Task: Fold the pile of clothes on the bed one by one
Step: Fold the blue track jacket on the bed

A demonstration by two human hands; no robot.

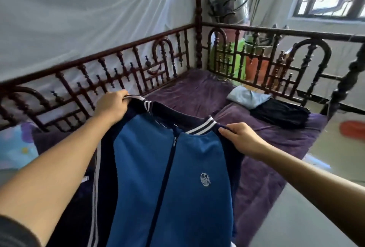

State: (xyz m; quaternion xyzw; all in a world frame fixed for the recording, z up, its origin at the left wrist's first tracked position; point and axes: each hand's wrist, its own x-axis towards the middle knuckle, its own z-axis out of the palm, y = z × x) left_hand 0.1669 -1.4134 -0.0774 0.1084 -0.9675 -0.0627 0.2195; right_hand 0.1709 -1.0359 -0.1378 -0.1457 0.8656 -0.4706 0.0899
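I hold a blue zip jacket (177,183) with navy sleeves and a white-striped collar up in front of me, its front facing me and the zip closed. My left hand (112,106) grips its left shoulder near the collar. My right hand (243,138) pinches the right shoulder. The jacket hangs down over the near edge of the bed (197,92), which has a purple cover. Further back on the bed lie a folded light blue garment (246,96) and a folded black garment (280,114), side by side and touching.
A dark carved wooden railing (122,68) runs along the far side and the foot of the bed, with a white net behind it. A patterned pillow (15,148) lies at the left. An orange object (353,130) sits on the floor at the right.
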